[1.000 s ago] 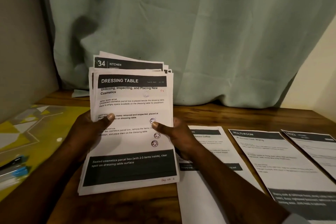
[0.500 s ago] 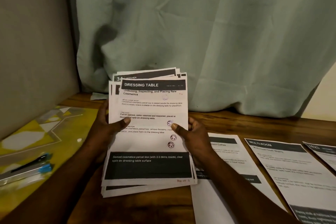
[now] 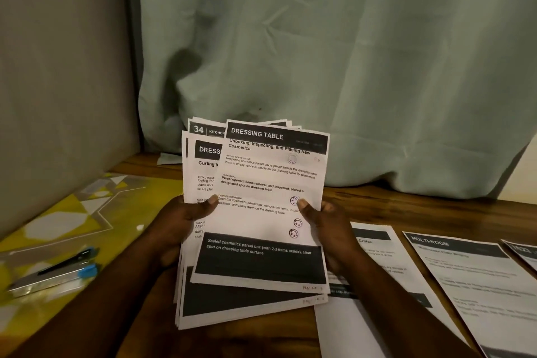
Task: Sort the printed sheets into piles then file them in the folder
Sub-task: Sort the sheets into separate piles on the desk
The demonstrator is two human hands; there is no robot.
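I hold a stack of printed sheets (image 3: 200, 296) upright above the wooden table (image 3: 406, 206). My left hand (image 3: 180, 221) grips the stack's left edge, thumb on the front. My right hand (image 3: 325, 227) pinches the top sheet, headed "DRESSING TABLE" (image 3: 261, 212), at its right edge; that sheet is slid to the right and tilted off the stack. Behind it shows another "DRESS..." sheet (image 3: 205, 171) and a "34 KITCHEN" sheet (image 3: 203, 129). Three separate sheets lie flat on the table: a "Coffee" sheet (image 3: 374, 264), a "MULTI-ROOM" sheet (image 3: 470, 279) and a third sheet (image 3: 523, 253) at the right edge.
A yellow patterned folder (image 3: 58, 221) lies on the left of the table with a pen (image 3: 66, 260) and a blue-capped item (image 3: 55, 279) on it. A green curtain (image 3: 319, 52) hangs behind the table; a grey wall (image 3: 58, 81) closes the left side.
The top "DRESSING TABLE" sheet has been drawn to the right off the stack, uncovering the sheet beneath. The view has shifted so the papers sit further right.
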